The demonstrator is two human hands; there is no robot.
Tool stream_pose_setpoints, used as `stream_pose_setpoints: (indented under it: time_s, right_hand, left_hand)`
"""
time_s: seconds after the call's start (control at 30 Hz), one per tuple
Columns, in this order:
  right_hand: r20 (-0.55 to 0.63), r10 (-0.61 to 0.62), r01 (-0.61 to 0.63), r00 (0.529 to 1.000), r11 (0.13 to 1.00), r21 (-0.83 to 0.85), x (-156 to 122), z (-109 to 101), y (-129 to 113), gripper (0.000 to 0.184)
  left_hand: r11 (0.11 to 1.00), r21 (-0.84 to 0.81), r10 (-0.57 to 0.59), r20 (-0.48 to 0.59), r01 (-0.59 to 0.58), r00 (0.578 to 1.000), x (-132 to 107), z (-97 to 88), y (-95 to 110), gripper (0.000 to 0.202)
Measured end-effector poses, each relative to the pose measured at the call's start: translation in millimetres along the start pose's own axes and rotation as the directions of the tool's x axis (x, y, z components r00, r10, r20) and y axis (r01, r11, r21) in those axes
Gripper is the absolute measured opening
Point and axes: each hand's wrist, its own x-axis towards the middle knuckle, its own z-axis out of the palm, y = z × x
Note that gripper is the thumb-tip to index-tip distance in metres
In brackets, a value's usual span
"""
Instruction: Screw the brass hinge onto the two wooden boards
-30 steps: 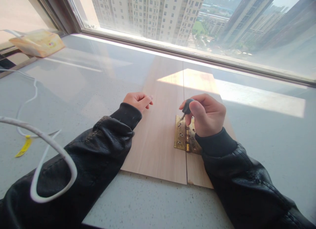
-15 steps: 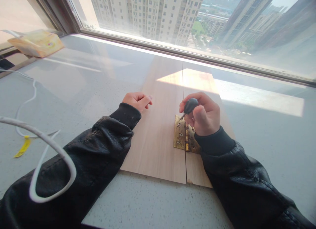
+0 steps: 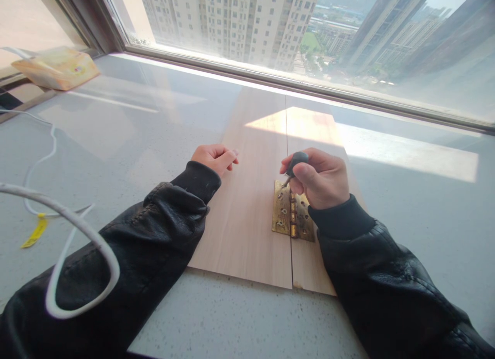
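Note:
My right hand [image 3: 323,178] grips the dark rounded handle of a short screwdriver [image 3: 297,162]. The screwdriver leans, its tip at an upper hole in the left leaf of a brass hinge [image 3: 284,208]. The hinge lies flat across the seam between two pale wooden boards, a wide left board [image 3: 240,225] and a narrower right board [image 3: 309,274]. Screw heads show in the left leaf, while part of the right leaf is hidden under my hand and sleeve. Loosely curled, my left hand [image 3: 214,159] rests at the left board's edge with nothing visible in it.
The boards lie on a speckled white sill [image 3: 232,317] below a large window [image 3: 247,34]. A white cable [image 3: 83,225] with a yellow tag [image 3: 34,231] loops over my left forearm. At the far left corner sits a yellowish soft pack [image 3: 58,69].
My right hand has turned and shifted slightly right around the screwdriver handle, uncovering more of the hinge's right leaf. The screwdriver's tip stays at the hinge. My left hand has not moved.

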Motion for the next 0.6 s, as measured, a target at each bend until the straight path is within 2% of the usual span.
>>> stream_pose_setpoints:
  time_s: [0.13,0.23,0.33,0.43,0.6]
  right_hand:
    - [0.033,-0.059,0.062,0.998,0.993,-0.098,-1,-2,-3,0.034]
    - [0.036,-0.078,0.081,0.996,0.991,-0.102,-3,2,-3,0.033]
    - [0.046,-0.073,0.078,0.996,0.991,-0.108,-3,5,0,0.041]
    - [0.002,-0.094,0.094,0.996,0.987,-0.128,-3,8,1,0.043]
    - [-0.062,-0.093,0.088,0.994,0.993,-0.082,-3,9,-4,0.031]
  left_hand:
    - [1.000,0.008,-0.002,-0.003,0.002,1.000,0,0.1,0,0.033]
    - [1.000,0.001,-0.002,-0.005,0.002,1.000,-1,0.3,1,0.032]
    - [1.000,-0.004,-0.007,-0.007,0.007,1.000,-1,0.4,1,0.032]
    - [1.000,-0.014,-0.005,-0.006,0.004,1.000,-1,0.5,1,0.032]
    - [1.000,-0.018,-0.001,-0.001,0.001,1.000,0,0.6,0,0.032]
